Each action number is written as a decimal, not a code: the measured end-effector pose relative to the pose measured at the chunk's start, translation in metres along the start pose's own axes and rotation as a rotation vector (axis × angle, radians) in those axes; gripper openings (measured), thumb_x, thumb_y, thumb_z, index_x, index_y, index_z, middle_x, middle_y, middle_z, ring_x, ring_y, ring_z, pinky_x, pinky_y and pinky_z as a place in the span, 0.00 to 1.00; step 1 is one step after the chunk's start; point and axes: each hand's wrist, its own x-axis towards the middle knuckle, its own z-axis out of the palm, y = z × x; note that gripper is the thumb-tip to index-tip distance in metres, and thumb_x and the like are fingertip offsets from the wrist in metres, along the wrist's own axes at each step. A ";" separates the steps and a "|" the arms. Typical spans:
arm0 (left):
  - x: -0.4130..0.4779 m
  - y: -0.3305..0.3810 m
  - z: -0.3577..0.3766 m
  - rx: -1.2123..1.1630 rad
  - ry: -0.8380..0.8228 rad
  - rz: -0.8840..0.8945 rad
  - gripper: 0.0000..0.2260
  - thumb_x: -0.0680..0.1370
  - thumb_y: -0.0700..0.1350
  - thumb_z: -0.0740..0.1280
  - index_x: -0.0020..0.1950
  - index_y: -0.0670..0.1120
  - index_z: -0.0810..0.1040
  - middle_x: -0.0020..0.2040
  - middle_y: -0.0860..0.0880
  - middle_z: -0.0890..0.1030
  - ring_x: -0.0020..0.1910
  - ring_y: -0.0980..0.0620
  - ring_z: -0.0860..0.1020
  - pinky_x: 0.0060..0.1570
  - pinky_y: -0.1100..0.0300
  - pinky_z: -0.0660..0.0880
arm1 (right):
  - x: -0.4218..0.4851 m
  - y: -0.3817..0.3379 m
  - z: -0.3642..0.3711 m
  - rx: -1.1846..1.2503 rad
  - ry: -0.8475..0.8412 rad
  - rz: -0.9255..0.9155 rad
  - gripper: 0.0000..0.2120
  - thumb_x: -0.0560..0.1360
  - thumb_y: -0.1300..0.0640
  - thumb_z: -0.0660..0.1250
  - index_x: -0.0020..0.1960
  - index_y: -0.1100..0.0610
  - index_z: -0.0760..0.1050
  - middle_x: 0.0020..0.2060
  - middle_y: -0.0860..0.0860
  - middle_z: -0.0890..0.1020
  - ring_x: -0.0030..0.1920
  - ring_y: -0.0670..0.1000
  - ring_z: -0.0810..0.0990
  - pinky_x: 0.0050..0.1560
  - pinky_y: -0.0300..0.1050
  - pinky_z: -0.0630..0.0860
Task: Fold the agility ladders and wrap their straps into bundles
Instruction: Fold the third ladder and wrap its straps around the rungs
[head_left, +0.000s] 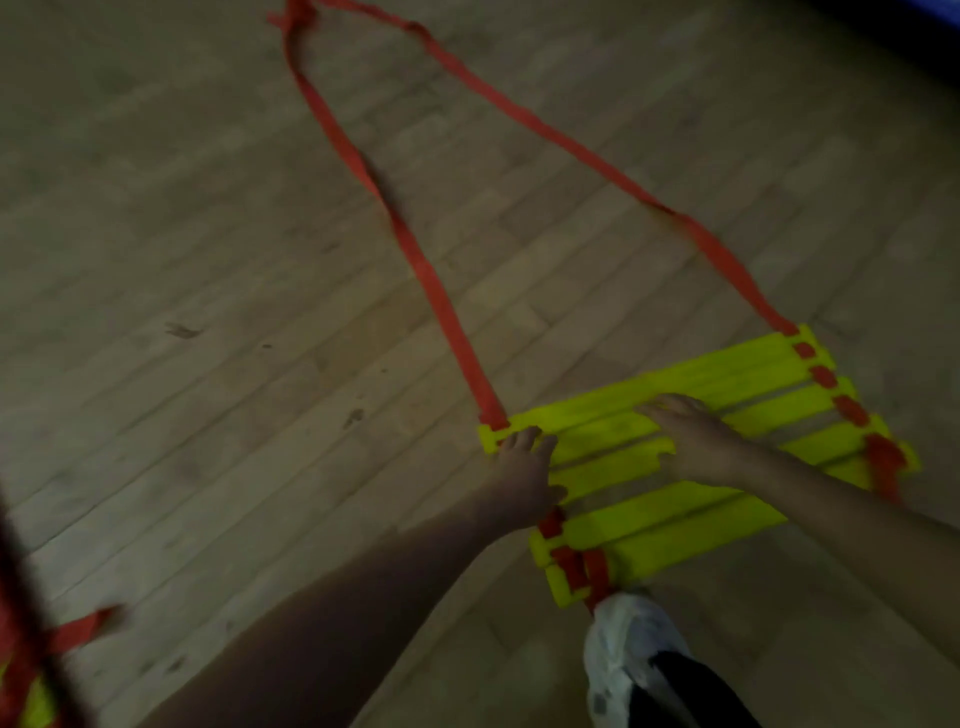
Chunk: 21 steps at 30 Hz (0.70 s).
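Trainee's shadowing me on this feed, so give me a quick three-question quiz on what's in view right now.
1. Fill in: the two long red straps run away from the person across the ____ floor.
2. True or false: the yellow rungs lie spread far apart.
3. The right hand rests on: A the red straps; B the yellow rungs; C the floor.
Key: 1 wooden; 2 false, they lie gathered side by side; 3 B.
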 end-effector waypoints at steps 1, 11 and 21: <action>0.002 0.003 0.014 0.070 -0.022 0.019 0.35 0.76 0.54 0.68 0.78 0.46 0.56 0.78 0.42 0.55 0.76 0.42 0.55 0.72 0.49 0.57 | -0.007 0.012 0.010 -0.079 -0.042 -0.016 0.38 0.74 0.57 0.67 0.78 0.51 0.51 0.78 0.54 0.49 0.77 0.55 0.48 0.73 0.48 0.57; 0.000 -0.040 0.038 0.595 -0.003 0.132 0.37 0.77 0.67 0.54 0.78 0.55 0.37 0.78 0.49 0.35 0.78 0.48 0.39 0.74 0.51 0.41 | -0.030 0.022 0.061 -0.214 -0.115 -0.060 0.49 0.73 0.58 0.68 0.78 0.48 0.34 0.76 0.51 0.32 0.77 0.55 0.38 0.74 0.55 0.52; -0.021 -0.106 -0.039 0.710 -0.089 -0.016 0.32 0.80 0.65 0.50 0.77 0.58 0.38 0.79 0.50 0.36 0.78 0.47 0.41 0.75 0.47 0.46 | 0.015 -0.073 0.055 -0.092 -0.032 -0.181 0.39 0.79 0.55 0.60 0.78 0.56 0.37 0.77 0.56 0.36 0.76 0.61 0.36 0.76 0.52 0.43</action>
